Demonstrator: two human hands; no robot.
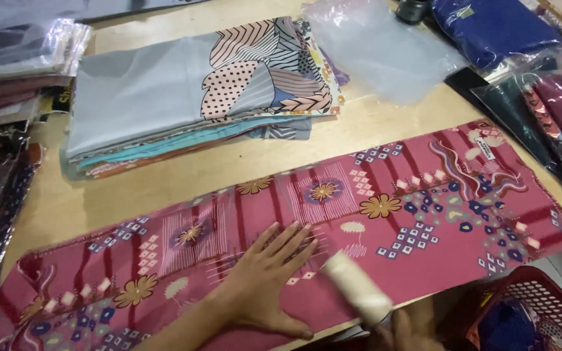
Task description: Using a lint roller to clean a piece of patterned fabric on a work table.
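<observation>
A long pink patterned cloth (424, 195) lies folded lengthwise across the wooden table (164, 185). My left hand (265, 279) rests flat on it near the front edge, fingers spread. My right hand (406, 331), low at the frame's bottom, grips a white roller (357, 286), blurred by motion, whose head sits just above the cloth beside my left hand.
A stack of folded cloths (183, 91) lies behind, grey and patterned on top. Clear plastic bags (385, 49) sit at the back right. Bagged cloths (548, 97) line the right edge, more bagged cloths (14, 58) the left. A red plastic basket (541, 309) stands at bottom right.
</observation>
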